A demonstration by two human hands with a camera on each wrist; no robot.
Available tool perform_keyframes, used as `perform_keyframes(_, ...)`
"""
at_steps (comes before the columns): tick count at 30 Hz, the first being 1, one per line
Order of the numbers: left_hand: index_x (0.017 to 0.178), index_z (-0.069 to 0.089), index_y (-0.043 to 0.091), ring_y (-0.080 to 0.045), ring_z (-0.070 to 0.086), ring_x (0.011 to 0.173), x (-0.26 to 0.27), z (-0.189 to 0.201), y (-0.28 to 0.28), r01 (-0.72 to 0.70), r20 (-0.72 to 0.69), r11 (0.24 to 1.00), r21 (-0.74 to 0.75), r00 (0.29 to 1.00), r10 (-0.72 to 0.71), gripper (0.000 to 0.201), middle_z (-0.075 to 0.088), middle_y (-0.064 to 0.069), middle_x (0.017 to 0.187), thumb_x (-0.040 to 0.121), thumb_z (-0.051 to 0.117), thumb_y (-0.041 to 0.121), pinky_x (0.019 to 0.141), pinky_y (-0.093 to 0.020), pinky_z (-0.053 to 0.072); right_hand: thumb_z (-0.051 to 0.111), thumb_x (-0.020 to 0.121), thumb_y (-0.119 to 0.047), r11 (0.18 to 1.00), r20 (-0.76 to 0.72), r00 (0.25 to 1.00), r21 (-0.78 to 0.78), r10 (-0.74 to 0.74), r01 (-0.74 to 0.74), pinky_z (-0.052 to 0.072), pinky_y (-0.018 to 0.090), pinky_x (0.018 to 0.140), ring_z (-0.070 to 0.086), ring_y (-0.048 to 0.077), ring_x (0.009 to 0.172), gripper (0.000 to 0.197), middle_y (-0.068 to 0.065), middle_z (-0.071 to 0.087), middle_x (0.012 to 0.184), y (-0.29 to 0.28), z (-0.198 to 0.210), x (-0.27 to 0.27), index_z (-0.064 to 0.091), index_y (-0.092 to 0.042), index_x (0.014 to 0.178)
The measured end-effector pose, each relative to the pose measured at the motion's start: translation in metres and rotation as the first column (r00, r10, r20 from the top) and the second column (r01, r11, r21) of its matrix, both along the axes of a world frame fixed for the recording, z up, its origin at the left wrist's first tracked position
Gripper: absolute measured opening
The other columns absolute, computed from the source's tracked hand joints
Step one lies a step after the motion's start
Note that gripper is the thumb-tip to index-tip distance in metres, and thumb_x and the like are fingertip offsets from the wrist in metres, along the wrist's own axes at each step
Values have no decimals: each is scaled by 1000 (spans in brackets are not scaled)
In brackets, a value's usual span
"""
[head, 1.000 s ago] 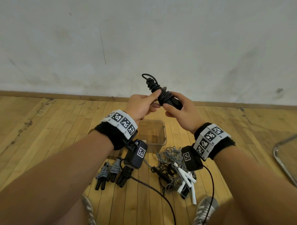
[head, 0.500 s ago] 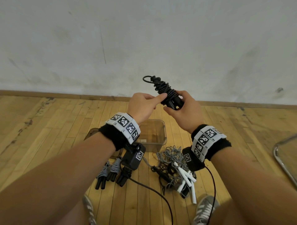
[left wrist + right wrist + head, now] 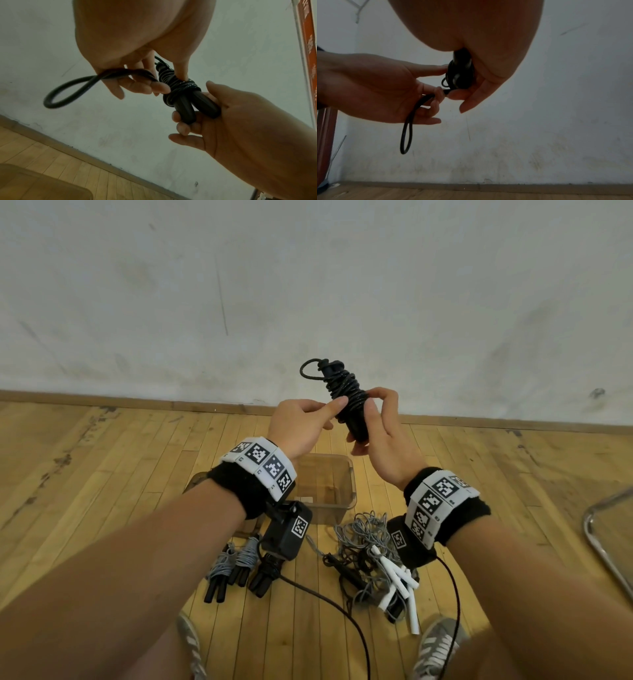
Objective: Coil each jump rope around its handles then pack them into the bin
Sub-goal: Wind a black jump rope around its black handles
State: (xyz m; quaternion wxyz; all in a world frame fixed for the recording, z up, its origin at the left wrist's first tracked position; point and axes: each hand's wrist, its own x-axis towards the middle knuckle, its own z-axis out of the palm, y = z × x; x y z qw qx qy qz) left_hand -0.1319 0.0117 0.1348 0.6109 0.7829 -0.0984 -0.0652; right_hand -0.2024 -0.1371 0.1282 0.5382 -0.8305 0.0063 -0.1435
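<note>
Up at chest height, the right hand [image 3: 383,436] grips the coiled black jump rope [image 3: 346,395] by its handles while the left hand [image 3: 301,426] pinches its loose loop above the bin [image 3: 346,491].

Soft daylight; dim, murky wrist views

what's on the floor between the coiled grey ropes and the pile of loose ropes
In the head view, one coiled black rope lies between the coiled grey ropes and the loose pile.
</note>
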Motion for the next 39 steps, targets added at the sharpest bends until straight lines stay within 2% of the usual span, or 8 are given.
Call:
perform_keyframes(6,99,75,13,-13,76,68,0,1,0,-3,-85,999,-46,996,-1,39,78,3,76,85,78,49,74,-28,52,25,112,-30,992,-12,1000,-127,-19,18,52,24,68,57,12,74,40,-6,60,93,-5,-3,2,19,-25,151)
perform_keyframes(11,98,74,11,-15,76,71,4,0,3,40,-136,998,-49,990,-46,28,79,-1,80,87,80,35,72,-31,51,31,109,-41,966,-102,995,-255,17,-42,44,45,107,46,15,113,64,2,45,123,-14,-8,8,0,-24,162)
perform_keyframes(16,95,78,12,-15,76,84,1,4,3,68,-138,995,-73,987,-77,36,79,2,84,83,80,46,92,-33,57,44,107,-40,923,-88,995,-385,-48,10,35,23,90,48,13,108,68,10,46,130,-12,-5,6,12,-19,163)
perform_keyframes(21,97,78,15,-12,75,84,-1,2,3,69,-93,989,-134,992,-81,35,80,4,86,84,79,48,98,-37,57,76,90,-33,987,-32,999,-158,-38,33,49,9,81,62,4,99,67,1,60,115,-11,2,3,39,-23,145)
perform_keyframes(25,106,77,13,-15,75,97,-3,2,-1,192,-81,964,-184,974,-210,29,80,0,99,88,78,36,100,-34,55,81,85,-17,969,-119,993,246,26,4,62,37,80,75,25,85,74,8,73,104,-12,8,2,39,-20,147)
perform_keyframes(27,110,77,13,-15,75,98,-3,1,-2,209,-79,960,-187,971,-226,29,79,1,101,89,77,34,93,-30,56,78,88,-13,955,-134,989,297,54,-12,61,41,78,76,30,82,68,10,75,102,-13,8,2,42,-18,146)
perform_keyframes(33,99,78,9,-9,68,72,-1,1,-3,122,-142,974,-189,978,-150,21,78,-5,86,85,82,25,68,-21,58,82,85,-19,999,-31,998,17,-46,46,61,29,71,76,20,80,61,5,72,112,-19,5,1,46,-23,135)
perform_keyframes(39,89,77,8,-9,67,62,-3,1,-2,77,-83,983,-166,992,-92,14,74,-2,71,90,79,22,60,-20,55,85,81,-27,973,-14,989,-177,-150,145,61,45,79,74,13,77,65,-1,74,97,-28,1,3,43,-29,131)
